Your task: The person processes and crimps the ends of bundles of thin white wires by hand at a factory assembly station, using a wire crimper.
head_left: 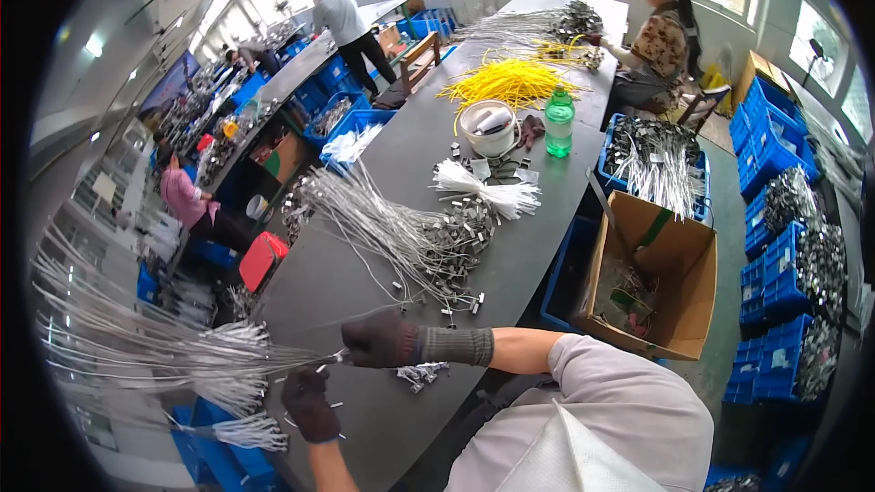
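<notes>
My right hand (381, 340), in a dark glove with a grey cuff, is closed around the gathered end of a bundle of thin grey cables (273, 361). The cables fan out to the left, past the table's edge. Just below them, my left hand (312, 405), also gloved, has its fingers curled close to the bundle. Short white pieces stick out around that hand; what it grips cannot be made out. Beyond my hands lies a loose pile of grey cables (383, 223) with small metal connectors (460, 241). Small loose pieces (422, 374) lie beside my right wrist.
On the grey table (365, 424) are a bundle of white strips (488, 189), a white bucket (487, 142), a green bottle (559, 123) and yellow cables (501, 82). An open cardboard box (684, 255) and blue crates (775, 273) stand right. A seated person (661, 46) works at the far end.
</notes>
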### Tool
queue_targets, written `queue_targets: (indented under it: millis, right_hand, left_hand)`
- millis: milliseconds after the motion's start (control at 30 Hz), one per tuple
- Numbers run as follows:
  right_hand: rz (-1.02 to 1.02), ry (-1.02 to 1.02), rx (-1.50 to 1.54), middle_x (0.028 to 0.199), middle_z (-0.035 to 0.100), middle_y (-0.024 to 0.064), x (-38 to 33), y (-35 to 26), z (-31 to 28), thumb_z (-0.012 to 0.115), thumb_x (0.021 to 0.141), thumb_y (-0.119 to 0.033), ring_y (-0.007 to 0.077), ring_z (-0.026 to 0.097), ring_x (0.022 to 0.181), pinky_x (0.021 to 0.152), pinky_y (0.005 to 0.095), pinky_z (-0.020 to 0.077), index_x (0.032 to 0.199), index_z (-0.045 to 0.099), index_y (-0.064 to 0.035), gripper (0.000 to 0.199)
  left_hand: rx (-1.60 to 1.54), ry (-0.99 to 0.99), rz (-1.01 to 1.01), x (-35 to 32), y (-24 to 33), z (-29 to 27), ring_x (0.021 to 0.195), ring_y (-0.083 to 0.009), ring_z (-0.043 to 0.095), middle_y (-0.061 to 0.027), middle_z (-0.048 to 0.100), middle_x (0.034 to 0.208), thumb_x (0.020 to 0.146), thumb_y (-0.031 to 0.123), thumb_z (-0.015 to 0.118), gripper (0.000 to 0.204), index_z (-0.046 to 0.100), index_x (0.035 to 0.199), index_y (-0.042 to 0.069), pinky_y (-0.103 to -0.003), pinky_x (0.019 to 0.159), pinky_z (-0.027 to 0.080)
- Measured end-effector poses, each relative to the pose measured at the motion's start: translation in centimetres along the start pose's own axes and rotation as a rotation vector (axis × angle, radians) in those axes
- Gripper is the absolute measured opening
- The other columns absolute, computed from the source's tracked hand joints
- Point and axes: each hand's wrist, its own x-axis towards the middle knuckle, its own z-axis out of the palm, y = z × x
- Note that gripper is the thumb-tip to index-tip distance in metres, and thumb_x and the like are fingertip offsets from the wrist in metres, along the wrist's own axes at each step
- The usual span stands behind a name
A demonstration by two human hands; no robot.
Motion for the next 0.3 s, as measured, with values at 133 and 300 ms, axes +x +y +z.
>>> queue_targets:
  millis: [133, 300]
  right_hand:
    - [0.095, 0.005, 0.003, 0.077, 0.065, 0.0145, 0.4, 0.0, 0.6, 0.071, 0.086, -0.034, 0.0334, 0.066, 0.070, 0.063, 0.0444, 0.0505, 0.096, 0.063, -0.0119, 0.026]
    - [-0.081, -0.191, 0.022, 0.079, 0.068, 0.0140, -1.6, -3.3, 8.8, 0.068, 0.090, -0.027, 0.0311, 0.069, 0.071, 0.064, 0.0404, 0.0536, 0.107, 0.063, -0.0097, 0.025]
  left_hand:
    - [0.355, -0.119, 0.228, -0.5, 1.7, 1.2, 0.082, -0.0171, 0.059, -0.0074, 0.064, 0.088, 0.094, 0.011, 0.062, 0.011, 0.066, 0.098, 0.001, -0.036, 0.079, 0.051]
    - [0.318, 0.221, 0.114, -1.7, 0.7, 3.2, 0.091, -0.0222, 0.062, -0.0082, 0.062, 0.095, 0.088, 0.028, 0.076, 0.039, 0.061, 0.111, 0.000, -0.037, 0.083, 0.050]
